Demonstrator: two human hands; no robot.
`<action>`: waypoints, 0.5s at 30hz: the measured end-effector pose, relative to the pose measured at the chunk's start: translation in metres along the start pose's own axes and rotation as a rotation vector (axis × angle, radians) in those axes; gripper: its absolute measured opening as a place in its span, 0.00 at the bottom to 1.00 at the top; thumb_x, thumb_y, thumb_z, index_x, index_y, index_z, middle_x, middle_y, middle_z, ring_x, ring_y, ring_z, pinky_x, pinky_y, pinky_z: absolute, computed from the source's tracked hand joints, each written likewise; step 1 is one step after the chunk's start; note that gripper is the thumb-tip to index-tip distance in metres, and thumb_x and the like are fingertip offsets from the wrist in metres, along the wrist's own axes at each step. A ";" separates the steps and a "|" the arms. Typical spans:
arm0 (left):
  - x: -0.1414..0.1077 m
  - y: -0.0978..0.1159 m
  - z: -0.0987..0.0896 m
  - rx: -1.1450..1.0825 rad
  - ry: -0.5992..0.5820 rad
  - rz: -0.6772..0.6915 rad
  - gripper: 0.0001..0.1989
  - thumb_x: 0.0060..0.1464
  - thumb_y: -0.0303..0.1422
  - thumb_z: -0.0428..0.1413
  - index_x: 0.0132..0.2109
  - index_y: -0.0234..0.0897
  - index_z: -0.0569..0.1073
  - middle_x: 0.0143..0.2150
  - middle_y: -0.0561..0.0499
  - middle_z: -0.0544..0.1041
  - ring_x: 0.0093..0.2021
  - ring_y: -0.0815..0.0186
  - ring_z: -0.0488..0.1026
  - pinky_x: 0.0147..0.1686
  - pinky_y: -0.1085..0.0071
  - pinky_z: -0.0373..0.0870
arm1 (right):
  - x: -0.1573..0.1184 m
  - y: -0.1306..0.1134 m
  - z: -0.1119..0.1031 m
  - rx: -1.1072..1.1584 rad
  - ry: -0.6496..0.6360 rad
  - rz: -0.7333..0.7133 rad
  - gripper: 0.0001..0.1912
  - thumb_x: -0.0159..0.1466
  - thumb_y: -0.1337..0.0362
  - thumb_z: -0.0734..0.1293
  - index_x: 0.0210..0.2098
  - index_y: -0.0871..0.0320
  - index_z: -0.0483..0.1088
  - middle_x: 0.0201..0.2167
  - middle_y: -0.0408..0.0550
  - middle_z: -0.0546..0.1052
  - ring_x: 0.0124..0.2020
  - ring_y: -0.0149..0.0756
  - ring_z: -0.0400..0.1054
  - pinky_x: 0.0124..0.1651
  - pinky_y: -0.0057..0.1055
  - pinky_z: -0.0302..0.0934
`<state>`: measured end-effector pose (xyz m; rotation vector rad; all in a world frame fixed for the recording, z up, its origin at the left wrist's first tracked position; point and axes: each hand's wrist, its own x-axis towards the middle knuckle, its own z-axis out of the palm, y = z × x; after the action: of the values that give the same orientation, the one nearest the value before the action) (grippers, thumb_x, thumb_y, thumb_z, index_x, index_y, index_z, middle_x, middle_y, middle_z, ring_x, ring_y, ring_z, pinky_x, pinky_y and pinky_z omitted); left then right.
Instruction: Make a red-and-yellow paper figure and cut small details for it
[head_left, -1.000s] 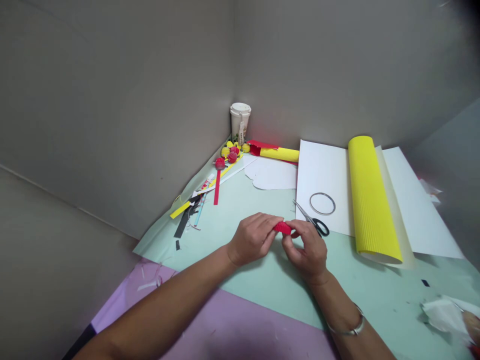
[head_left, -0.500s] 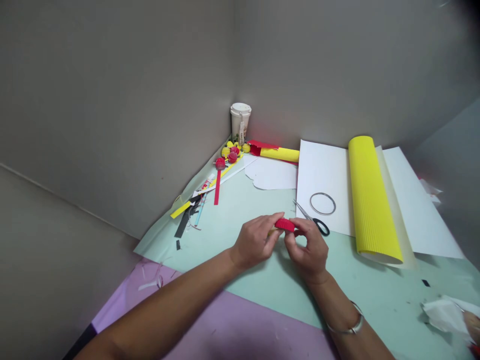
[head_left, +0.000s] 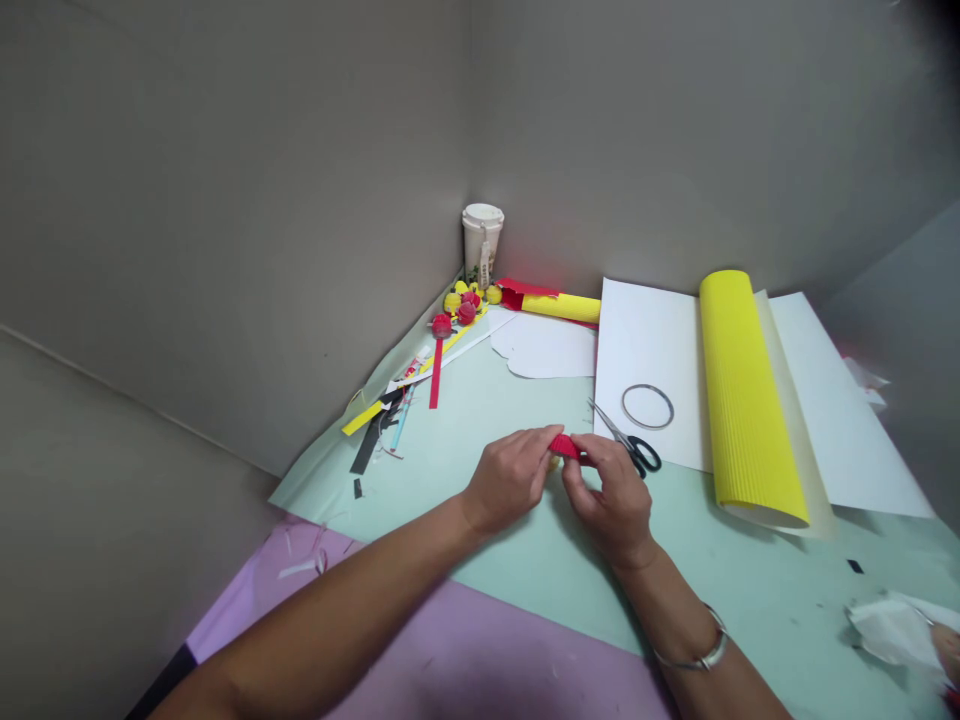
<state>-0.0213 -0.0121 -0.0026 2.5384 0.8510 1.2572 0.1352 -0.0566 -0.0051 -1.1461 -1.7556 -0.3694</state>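
Between my hands is a small ridged red piece [head_left: 565,447], pinched from both sides above the pale green sheet. My left hand [head_left: 511,478] has its fingers closed on the left side of it, and a bit of yellow shows just below its fingertips. My right hand [head_left: 611,497] grips the right side with thumb and fingers. Scissors with black handles [head_left: 636,451] lie just behind my right hand, beside a thin metal ring [head_left: 647,407] on white paper [head_left: 652,335].
A yellow corrugated roll [head_left: 750,400] lies at the right. A lidded cup [head_left: 482,245] stands in the corner behind small red and yellow balls [head_left: 465,305]. Paper strips [head_left: 367,440] lie at the left, crumpled white tissue [head_left: 896,632] at the lower right.
My fingers have closed in around the red piece, so less of it shows. My right hand has shifted slightly left, and the piece has tilted a little.
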 end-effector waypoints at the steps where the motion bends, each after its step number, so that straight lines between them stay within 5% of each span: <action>1: 0.000 0.000 0.000 0.004 -0.001 0.001 0.16 0.64 0.26 0.46 0.56 0.33 0.68 0.48 0.43 0.80 0.46 0.62 0.78 0.47 0.64 0.77 | 0.000 0.000 0.000 -0.004 -0.001 0.002 0.20 0.62 0.76 0.66 0.52 0.56 0.66 0.38 0.50 0.78 0.38 0.37 0.73 0.39 0.36 0.73; 15: 0.000 0.005 0.001 -0.033 0.059 -0.016 0.17 0.64 0.26 0.46 0.57 0.35 0.67 0.48 0.44 0.79 0.47 0.62 0.78 0.48 0.65 0.77 | 0.000 -0.005 0.002 0.001 0.068 0.038 0.21 0.62 0.76 0.66 0.52 0.54 0.68 0.38 0.49 0.78 0.37 0.37 0.74 0.37 0.35 0.75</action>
<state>-0.0182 -0.0157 -0.0014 2.4753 0.8531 1.3364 0.1300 -0.0579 -0.0053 -1.1521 -1.6724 -0.3805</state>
